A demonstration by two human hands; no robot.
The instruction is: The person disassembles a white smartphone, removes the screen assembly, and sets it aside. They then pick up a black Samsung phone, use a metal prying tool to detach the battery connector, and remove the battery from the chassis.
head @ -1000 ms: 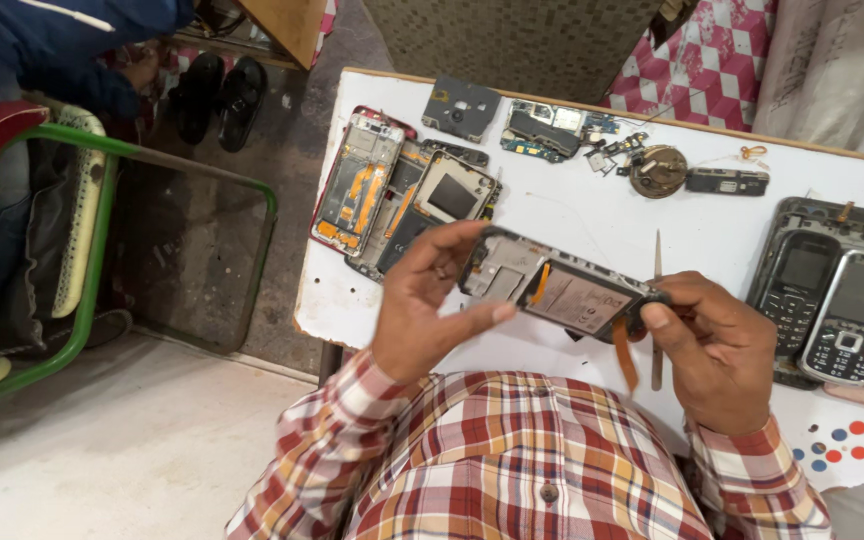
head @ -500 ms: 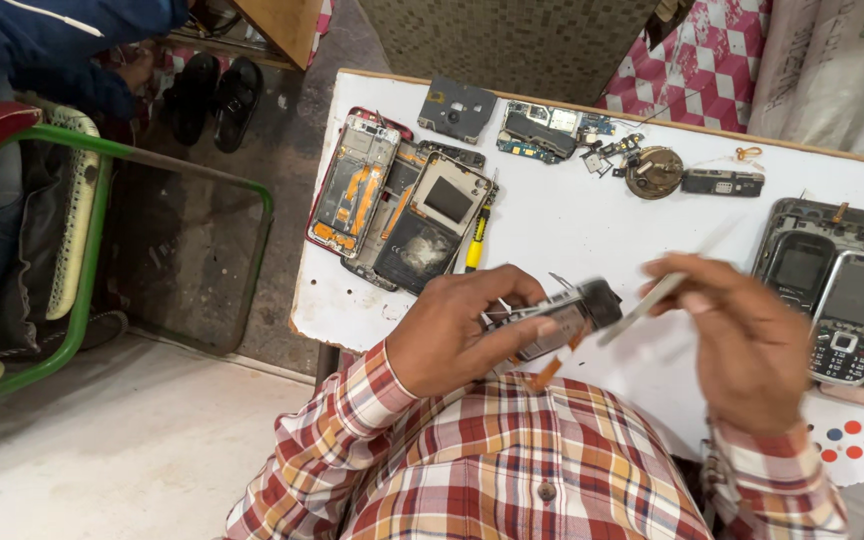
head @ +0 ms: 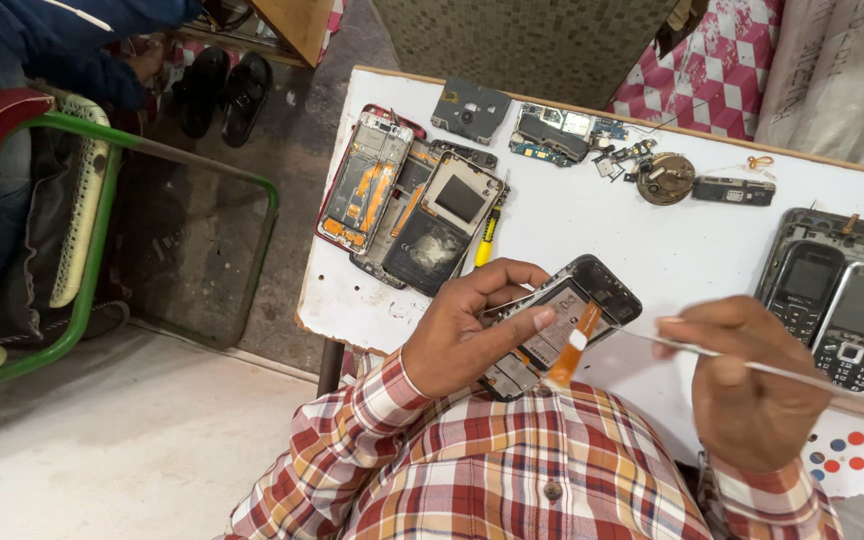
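Gripping opened phone [head: 562,325] and tweezers [head: 752,368], hands over cluttered white table [head: 572,230], concrete floor

Table [head: 592,230] matt white; tweezers [head: 752,368] probably metal.

Two keypad phones [head: 837,315] with dark rectangular screens lie at the tabletop's [head: 592,215] right edge. A small dark screen panel [head: 460,198] sits in the opened phones at its left. White sacks [head: 837,75] with green and red print stand beyond its far right corner.

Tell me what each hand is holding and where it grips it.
The left hand clasps the opened phone around its lower half. The right hand pinches thin metal tweezers near their middle.
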